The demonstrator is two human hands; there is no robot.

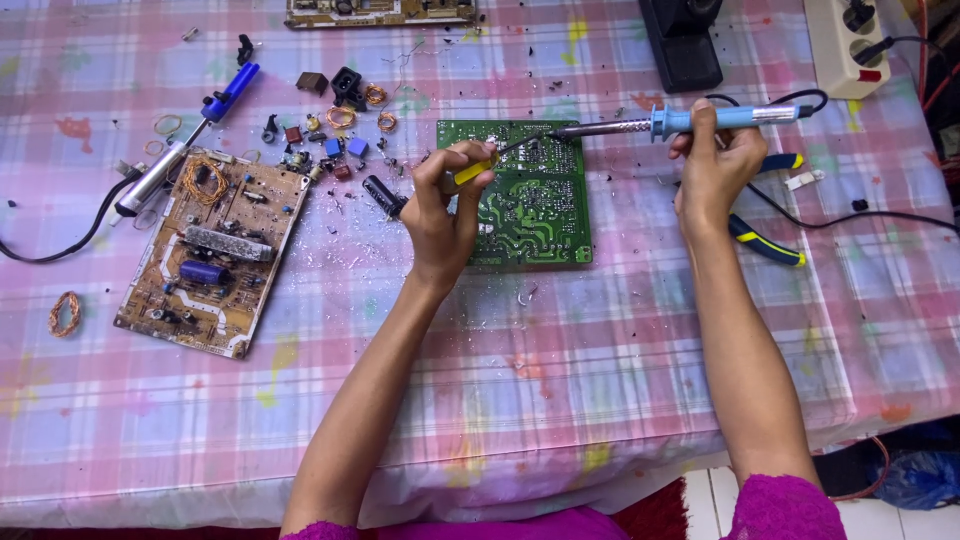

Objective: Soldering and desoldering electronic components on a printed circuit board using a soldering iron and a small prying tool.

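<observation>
A green circuit board (535,205) lies solder side up in the middle of the pink checked tablecloth. My left hand (443,210) grips a small yellow-handled tool (470,170) whose dark tip rests on the board's upper edge. My right hand (712,170) holds a blue-handled soldering iron (700,121) level, its metal barrel pointing left with the tip over the board's top, close to the tool tip.
A brown circuit board (210,250) with parts lies at left, beside a blue and silver desoldering pump (185,145). Loose components (340,120) are scattered above. Blue-yellow pliers (765,240) lie by my right wrist. A power strip (850,45) and black stand (685,40) sit at the back.
</observation>
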